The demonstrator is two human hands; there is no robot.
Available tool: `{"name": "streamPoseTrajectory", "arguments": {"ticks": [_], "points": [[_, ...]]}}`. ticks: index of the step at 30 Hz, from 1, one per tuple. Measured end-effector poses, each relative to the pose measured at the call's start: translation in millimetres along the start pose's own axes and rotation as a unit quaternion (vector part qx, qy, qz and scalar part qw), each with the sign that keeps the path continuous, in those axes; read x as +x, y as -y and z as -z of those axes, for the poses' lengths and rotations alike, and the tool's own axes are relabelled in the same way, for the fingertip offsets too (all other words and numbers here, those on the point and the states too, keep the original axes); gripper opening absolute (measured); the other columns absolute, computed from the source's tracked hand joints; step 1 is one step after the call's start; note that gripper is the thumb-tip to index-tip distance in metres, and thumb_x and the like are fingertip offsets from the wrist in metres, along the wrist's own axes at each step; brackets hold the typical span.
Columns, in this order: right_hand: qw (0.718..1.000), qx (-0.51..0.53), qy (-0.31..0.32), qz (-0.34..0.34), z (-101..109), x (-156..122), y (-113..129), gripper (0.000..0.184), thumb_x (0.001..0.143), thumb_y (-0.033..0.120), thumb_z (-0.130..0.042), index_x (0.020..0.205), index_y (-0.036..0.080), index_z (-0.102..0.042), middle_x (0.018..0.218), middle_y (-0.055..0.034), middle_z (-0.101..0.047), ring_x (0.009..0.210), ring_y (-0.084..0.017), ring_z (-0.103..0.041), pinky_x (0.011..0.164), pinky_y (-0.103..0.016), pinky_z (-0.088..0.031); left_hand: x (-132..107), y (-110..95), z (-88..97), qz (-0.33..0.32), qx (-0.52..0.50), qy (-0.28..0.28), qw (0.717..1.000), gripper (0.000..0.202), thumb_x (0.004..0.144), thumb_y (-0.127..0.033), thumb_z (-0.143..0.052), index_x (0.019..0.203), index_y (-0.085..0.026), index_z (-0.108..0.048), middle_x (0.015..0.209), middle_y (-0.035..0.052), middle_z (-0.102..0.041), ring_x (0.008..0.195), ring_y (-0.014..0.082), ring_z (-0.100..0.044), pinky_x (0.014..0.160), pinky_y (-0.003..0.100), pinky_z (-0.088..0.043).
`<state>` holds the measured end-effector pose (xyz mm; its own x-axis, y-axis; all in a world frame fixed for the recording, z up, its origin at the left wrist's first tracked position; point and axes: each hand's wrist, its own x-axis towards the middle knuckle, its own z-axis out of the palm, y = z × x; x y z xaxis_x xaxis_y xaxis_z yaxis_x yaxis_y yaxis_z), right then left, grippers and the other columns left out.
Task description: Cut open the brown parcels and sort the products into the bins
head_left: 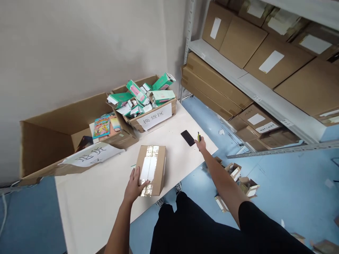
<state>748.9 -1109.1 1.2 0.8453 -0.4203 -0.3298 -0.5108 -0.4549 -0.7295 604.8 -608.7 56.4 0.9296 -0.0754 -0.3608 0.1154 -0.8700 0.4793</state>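
A taped cardboard box (162, 173) with a white label on top stands near the front edge of the white table (100, 201). My left hand (134, 185) lies on the box's near left part, thumb and fingers spread over the top. Over the table's right end, my right hand (200, 144) is closed around a yellow-and-black utility knife (199, 136), which points up and away from me. Just left of that hand lies a black phone (188, 138), flat on the table. Whether the knife's blade is out cannot be made out.
Along the wall stand an open carton (45, 141) with colourful booklets and another carton (173, 106) heaped with green-and-white boxes. Shelving (249, 79) full of cartons rises on the right. Several opened small boxes (251, 188) lie on the blue floor.
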Motion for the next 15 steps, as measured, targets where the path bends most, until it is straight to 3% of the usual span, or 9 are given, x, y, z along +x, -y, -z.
{"name": "streamPoseTrajectory", "arguments": {"ticks": [3,7,11,15], "points": [[0.989,-0.123,0.013,-0.079,4,37,-3,0.060,0.087,0.048,-0.072,0.135,0.021,-0.050,0.114,-0.0132,-0.071,0.104,-0.030,-0.070,0.086,-0.035,-0.052,-3,2,-3.2,0.009,-0.004,-0.008,1.000,0.101,0.091,-0.059,-0.062,0.171,-0.032,-0.008,0.179,0.0096,-0.014,0.165,0.0323,-0.015,0.124,0.051,-0.042],[0.963,-0.256,0.036,-0.074,-25,70,5,0.067,0.088,0.050,-0.076,0.140,0.020,-0.047,0.130,-0.0190,-0.066,0.117,-0.033,-0.067,0.093,-0.039,-0.050,-5,8,-5.3,0.006,-0.002,-0.027,1.000,0.101,0.091,-0.060,-0.063,0.171,-0.032,-0.009,0.178,0.0109,-0.017,0.164,0.0355,-0.019,0.120,0.055,-0.047],[0.943,-0.324,0.040,-0.062,-51,82,7,0.066,0.091,0.053,-0.072,0.140,0.018,-0.046,0.131,-0.0198,-0.063,0.120,-0.034,-0.065,0.096,-0.040,-0.049,-7,13,-5.1,0.006,-0.006,-0.037,0.999,0.100,0.091,-0.060,-0.065,0.171,-0.033,-0.012,0.177,0.0121,-0.019,0.161,0.0383,-0.026,0.113,0.054,-0.052],[0.944,-0.319,0.049,-0.061,-54,79,12,0.066,0.088,0.049,-0.077,0.138,0.019,-0.046,0.129,-0.0177,-0.063,0.118,-0.033,-0.065,0.095,-0.039,-0.049,-7,12,-3.2,0.011,-0.017,-0.034,0.999,0.100,0.090,-0.061,-0.065,0.171,-0.034,-0.013,0.177,0.0115,-0.019,0.160,0.0383,-0.028,0.108,0.052,-0.056]]}}
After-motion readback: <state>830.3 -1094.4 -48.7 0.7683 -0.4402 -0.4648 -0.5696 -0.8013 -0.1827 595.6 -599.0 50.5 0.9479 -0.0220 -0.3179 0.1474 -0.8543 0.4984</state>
